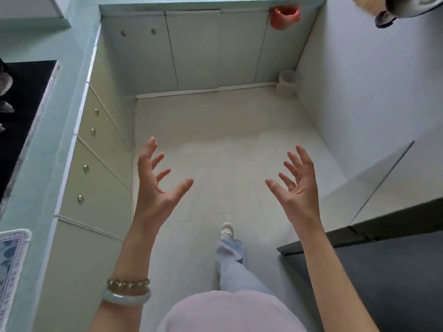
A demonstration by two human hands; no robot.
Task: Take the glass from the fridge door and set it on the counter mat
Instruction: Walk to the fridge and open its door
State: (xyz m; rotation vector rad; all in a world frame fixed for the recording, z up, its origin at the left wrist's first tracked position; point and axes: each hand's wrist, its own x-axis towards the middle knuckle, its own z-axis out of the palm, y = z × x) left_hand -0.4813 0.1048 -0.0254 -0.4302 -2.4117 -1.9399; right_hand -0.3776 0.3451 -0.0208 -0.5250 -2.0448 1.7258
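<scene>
Fingers (153, 161) spread wide on left hand (155, 188) and right hand (297, 185), palms facing, empty, raised over pale floor (227, 152). Patterned mat (12, 259) on surface (48, 152), near left. Glass unseen.

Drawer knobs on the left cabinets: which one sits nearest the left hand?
The lowest knob, beside the left hand; the other three knobs sit further up the cabinet run.

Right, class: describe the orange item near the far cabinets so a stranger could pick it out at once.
Start at the far cabinets beyond the floor. Follow their top edge right, almost to the corner. The orange bag hangs there, crumpled, the only bright colour among pale doors.
</scene>
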